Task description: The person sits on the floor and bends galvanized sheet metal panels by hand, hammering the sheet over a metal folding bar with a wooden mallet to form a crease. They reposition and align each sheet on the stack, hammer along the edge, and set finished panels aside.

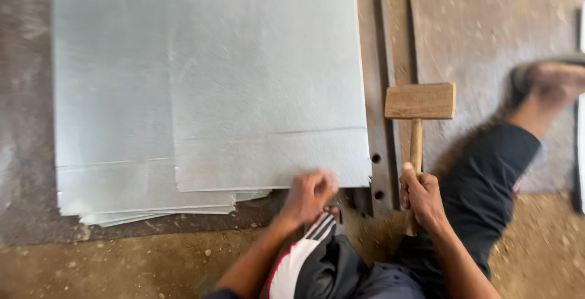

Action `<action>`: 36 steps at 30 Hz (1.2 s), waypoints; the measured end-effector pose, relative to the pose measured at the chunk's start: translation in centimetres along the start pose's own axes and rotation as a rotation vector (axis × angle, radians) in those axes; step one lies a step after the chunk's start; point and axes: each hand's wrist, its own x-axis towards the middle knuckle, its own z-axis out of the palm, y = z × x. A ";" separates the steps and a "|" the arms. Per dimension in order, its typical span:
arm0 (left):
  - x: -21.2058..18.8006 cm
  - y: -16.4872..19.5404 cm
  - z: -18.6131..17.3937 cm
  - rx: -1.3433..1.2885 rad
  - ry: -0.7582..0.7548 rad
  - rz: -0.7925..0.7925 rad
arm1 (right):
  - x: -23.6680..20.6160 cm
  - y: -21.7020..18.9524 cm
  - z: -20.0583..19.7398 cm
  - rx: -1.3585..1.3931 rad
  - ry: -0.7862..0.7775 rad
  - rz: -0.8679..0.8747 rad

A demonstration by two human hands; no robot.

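Dirt floor [122,268], worn and gritty, with a rusty steel plate [487,18] over its upper part. Stack of galvanised sheets [207,85] covers most of the plate's left side, near edges fanned out unevenly toward the floor's bottom edge. A rusted angle-iron rail [382,92] runs along the top sheet's right edge, bolt holes at its near end. Person sits on the floor, right leg in dark trousers [481,195] stretched right, foot blurred.

Left hand [309,194] is clenched on the near edge of the top sheet, by its right corner, pinning it at the rail. Right hand [421,196] is gripping the handle of a wooden mallet [420,101], head raised over the plate just right of the rail.

Looks like the edge-forming step: sheet registered against the rail, mallet poised. Next blow needs the sheet held flush and the strike landing square on the edge over the rail.
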 end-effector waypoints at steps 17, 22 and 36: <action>-8.4 -7.2 1.3 -1.144 0.522 -0.591 | 9.7 0.9 5.9 -0.360 0.009 0.098; -13.8 -10.1 4.2 -0.507 0.491 -0.649 | 6.4 5.8 4.6 -0.341 -0.029 0.107; 22.9 6.0 -1.5 0.630 0.374 0.250 | 4.7 4.2 2.4 -0.208 0.092 -0.024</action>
